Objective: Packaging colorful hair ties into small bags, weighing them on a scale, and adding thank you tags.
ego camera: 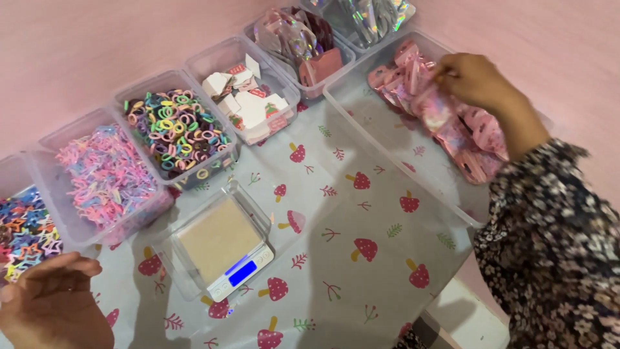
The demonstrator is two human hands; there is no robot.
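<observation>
Here the right hand (470,79) reaches out, fingers pinching a pink packet (431,106); left hand (55,298) rests loosely curled.

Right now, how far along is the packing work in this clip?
Done: nothing visibly packed; the scale is lit but its platform is bare. In hand: the right hand touches pink packets in the large bin. The left hand rests by the star bin, holding nothing.

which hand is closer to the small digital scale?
Left. The left hand rests on the table just left of the digital scale; the right hand is far off, in the bin of pink packets.
</observation>
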